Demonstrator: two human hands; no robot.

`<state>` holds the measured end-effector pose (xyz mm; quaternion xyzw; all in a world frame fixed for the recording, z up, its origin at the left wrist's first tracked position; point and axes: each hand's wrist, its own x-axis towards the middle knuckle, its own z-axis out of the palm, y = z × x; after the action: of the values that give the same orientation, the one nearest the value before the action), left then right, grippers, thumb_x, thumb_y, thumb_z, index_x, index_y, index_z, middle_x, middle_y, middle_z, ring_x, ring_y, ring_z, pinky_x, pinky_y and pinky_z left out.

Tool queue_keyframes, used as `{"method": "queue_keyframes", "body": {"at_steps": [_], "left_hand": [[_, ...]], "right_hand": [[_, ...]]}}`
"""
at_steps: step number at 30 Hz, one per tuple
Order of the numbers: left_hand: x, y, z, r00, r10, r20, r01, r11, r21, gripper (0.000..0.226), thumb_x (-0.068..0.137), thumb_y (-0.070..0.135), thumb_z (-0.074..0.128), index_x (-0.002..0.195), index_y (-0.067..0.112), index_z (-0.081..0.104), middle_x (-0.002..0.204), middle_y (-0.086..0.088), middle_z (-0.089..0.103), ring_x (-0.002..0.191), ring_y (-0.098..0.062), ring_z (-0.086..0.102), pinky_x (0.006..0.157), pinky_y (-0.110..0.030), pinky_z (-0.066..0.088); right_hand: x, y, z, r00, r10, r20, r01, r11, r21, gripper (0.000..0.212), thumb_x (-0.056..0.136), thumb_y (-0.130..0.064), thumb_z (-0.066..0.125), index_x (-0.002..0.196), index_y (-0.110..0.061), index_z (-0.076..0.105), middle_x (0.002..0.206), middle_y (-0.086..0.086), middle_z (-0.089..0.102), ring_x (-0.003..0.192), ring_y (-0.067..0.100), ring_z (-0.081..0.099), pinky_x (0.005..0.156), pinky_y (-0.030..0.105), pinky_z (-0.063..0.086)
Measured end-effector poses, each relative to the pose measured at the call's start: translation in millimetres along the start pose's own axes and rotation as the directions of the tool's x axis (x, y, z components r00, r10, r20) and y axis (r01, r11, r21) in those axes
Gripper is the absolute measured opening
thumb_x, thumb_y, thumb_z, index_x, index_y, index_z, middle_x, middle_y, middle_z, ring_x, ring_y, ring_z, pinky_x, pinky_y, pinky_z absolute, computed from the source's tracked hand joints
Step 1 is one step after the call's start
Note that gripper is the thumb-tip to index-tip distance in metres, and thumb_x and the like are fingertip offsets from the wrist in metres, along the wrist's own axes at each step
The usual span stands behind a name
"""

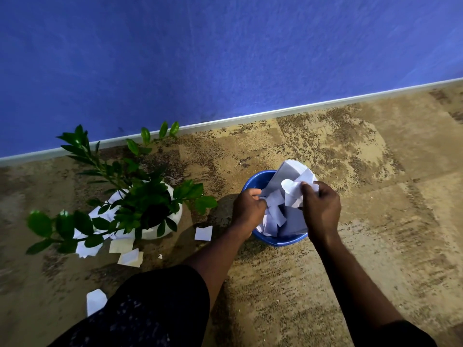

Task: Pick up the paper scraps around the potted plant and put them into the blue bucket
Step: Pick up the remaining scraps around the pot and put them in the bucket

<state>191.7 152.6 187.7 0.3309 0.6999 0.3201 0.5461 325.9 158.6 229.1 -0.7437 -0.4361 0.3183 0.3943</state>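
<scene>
The blue bucket (280, 241) stands on the carpet at centre, heaped with white paper pieces (275, 209). My right hand (322, 209) is over its right side and grips a crumpled white paper scrap (293, 190). My left hand (248, 209) is at the bucket's left rim, fingers curled among the papers there. The potted plant (150, 209), green leaves in a white pot, stands to the left. Several paper scraps lie around it: one (203, 233) between pot and bucket, some (130, 256) in front of the pot, one (95, 301) near my knee.
A blue wall (225, 58) with a pale skirting board (275, 113) runs behind the plant and bucket. Mottled brown carpet (375, 221) stretches to the right. My dark-clothed knee (150, 309) is at the bottom left.
</scene>
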Motion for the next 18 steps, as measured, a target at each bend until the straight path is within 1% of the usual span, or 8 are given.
{"method": "queue_keyframes", "body": {"at_steps": [2, 5, 7, 9, 11, 13, 16, 18], "left_hand": [[-1.0, 0.1, -2.1, 1.000, 0.002, -0.002, -0.002, 1.000, -0.008, 0.037, 0.087, 0.010, 0.057, 0.124, 0.010, 0.058, 0.119, -0.010, 0.066, 0.103, -0.023, 0.064, 0.091, -0.039, 0.055], [-1.9, 0.0, -3.7, 1.000, 0.015, -0.009, -0.015, 1.000, -0.017, 0.036, 0.087, 0.010, 0.055, 0.123, 0.009, 0.059, 0.118, -0.011, 0.066, 0.104, -0.023, 0.064, 0.091, -0.039, 0.054], [-2.5, 0.5, -4.1, 1.000, 0.021, -0.007, -0.021, 0.999, -0.027, 0.036, 0.087, 0.009, 0.055, 0.123, 0.008, 0.059, 0.119, -0.012, 0.066, 0.105, -0.023, 0.064, 0.092, -0.038, 0.054], [-3.2, 0.8, -4.7, 1.000, 0.029, 0.000, -0.029, 0.999, -0.027, 0.037, 0.088, 0.007, 0.054, 0.124, 0.008, 0.058, 0.119, -0.011, 0.066, 0.106, -0.022, 0.064, 0.092, -0.036, 0.053], [-3.7, 1.2, -5.4, 0.999, 0.041, 0.008, -0.041, 0.999, -0.021, 0.038, 0.089, 0.007, 0.053, 0.126, 0.008, 0.057, 0.120, -0.011, 0.065, 0.107, -0.021, 0.063, 0.091, -0.032, 0.053], [-3.7, 2.1, -6.3, 0.999, 0.052, 0.012, -0.052, 0.999, -0.009, 0.038, 0.089, 0.008, 0.052, 0.127, 0.009, 0.057, 0.121, -0.010, 0.065, 0.107, -0.020, 0.063, 0.088, -0.027, 0.051], [-2.8, 1.6, -7.9, 0.998, 0.058, 0.013, -0.058, 0.998, -0.002, 0.040, 0.088, 0.008, 0.051, 0.127, 0.010, 0.057, 0.121, -0.009, 0.065, 0.109, -0.019, 0.062, 0.091, -0.030, 0.052], [-2.6, 0.4, -8.9, 0.998, 0.062, 0.014, -0.062, 0.998, -0.007, 0.040, 0.088, 0.007, 0.050, 0.128, 0.010, 0.056, 0.122, -0.009, 0.065, 0.109, -0.019, 0.062, 0.093, -0.031, 0.052]], "right_hand": [[-1.4, -1.5, 1.5, 1.000, -0.015, 0.005, 0.015, 1.000, -0.016, 0.024, 0.086, -0.024, 0.058, 0.066, -0.012, 0.061, 0.059, 0.003, 0.061, 0.053, 0.014, 0.052, 0.054, 0.029, 0.046], [-2.9, -4.0, 4.6, 0.999, -0.037, 0.006, 0.037, 0.997, -0.065, 0.023, 0.087, -0.016, 0.056, 0.065, -0.012, 0.059, 0.055, -0.003, 0.055, 0.050, 0.010, 0.047, 0.049, 0.023, 0.035], [-3.1, -3.6, 8.0, 1.000, -0.025, 0.010, 0.025, 0.996, -0.082, 0.016, 0.084, -0.012, 0.056, 0.072, -0.016, 0.066, 0.060, -0.006, 0.061, 0.054, 0.009, 0.052, 0.051, 0.022, 0.038], [-3.8, -1.3, 11.9, 1.000, -0.007, 0.018, 0.008, 0.997, -0.077, 0.017, 0.081, -0.011, 0.056, 0.080, -0.018, 0.071, 0.068, -0.005, 0.068, 0.059, 0.009, 0.058, 0.054, 0.022, 0.041], [-3.9, 1.8, 14.5, 1.000, 0.002, 0.026, 0.000, 0.998, -0.068, 0.019, 0.080, -0.011, 0.056, 0.084, -0.020, 0.072, 0.073, -0.005, 0.071, 0.060, 0.008, 0.061, 0.055, 0.021, 0.043], [-2.8, 5.2, 16.9, 1.000, 0.002, 0.026, 0.000, 0.998, -0.070, 0.017, 0.081, -0.012, 0.058, 0.085, -0.020, 0.073, 0.078, -0.004, 0.073, 0.066, 0.013, 0.064, 0.059, 0.022, 0.044], [-2.6, 7.1, 20.9, 1.000, 0.005, 0.023, -0.002, 0.995, -0.101, 0.012, 0.083, -0.016, 0.061, 0.086, -0.019, 0.072, 0.081, -0.003, 0.072, 0.073, 0.017, 0.066, 0.062, 0.023, 0.045], [-4.1, 7.0, 23.3, 1.000, 0.001, 0.018, 0.002, 0.992, -0.126, 0.017, 0.081, -0.011, 0.059, 0.090, -0.018, 0.072, 0.087, -0.003, 0.072, 0.078, 0.018, 0.065, 0.069, 0.025, 0.048]]}}
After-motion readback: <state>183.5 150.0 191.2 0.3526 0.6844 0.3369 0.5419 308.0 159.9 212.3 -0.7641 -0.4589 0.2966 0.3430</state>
